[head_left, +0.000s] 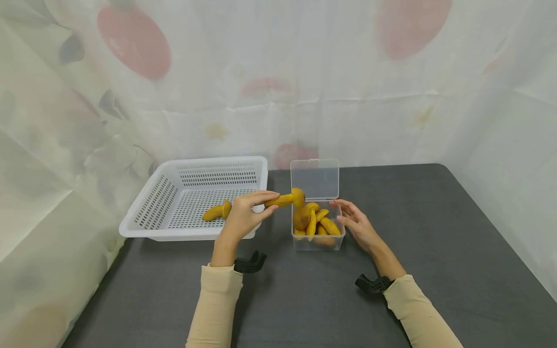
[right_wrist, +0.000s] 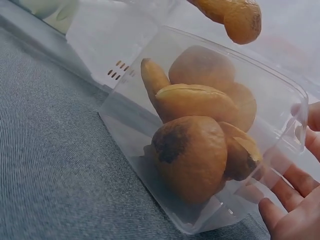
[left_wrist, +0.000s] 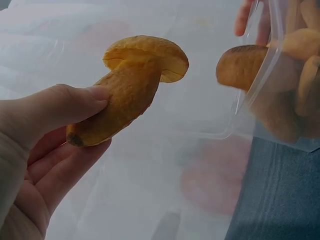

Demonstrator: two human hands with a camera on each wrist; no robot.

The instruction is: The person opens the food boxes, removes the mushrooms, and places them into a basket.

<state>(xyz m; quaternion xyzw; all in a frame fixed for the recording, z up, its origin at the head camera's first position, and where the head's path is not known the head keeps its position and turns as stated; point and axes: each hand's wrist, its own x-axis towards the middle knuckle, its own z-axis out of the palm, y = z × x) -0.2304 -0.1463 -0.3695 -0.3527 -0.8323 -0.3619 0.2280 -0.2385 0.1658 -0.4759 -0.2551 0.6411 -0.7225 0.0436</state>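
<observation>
A yellow-brown mushroom (head_left: 285,199) is pinched by its stem between the thumb and fingers of my left hand (head_left: 244,215), just above the left side of a clear plastic box (head_left: 317,244). In the left wrist view the mushroom (left_wrist: 131,85) has its cap pointing away from the hand (left_wrist: 45,150). Several mushrooms (right_wrist: 190,150) lie piled in the box, seen through its wall in the right wrist view. My right hand (head_left: 358,226) touches the box's right side, its fingers spread along the wall (right_wrist: 295,190).
A white perforated basket (head_left: 174,234) stands to the left, with one mushroom (head_left: 214,212) visible in it beside my left hand. The box's clear lid (head_left: 315,179) stands raised at its back. Behind the dark table (head_left: 304,299) hangs a patterned curtain (head_left: 330,87).
</observation>
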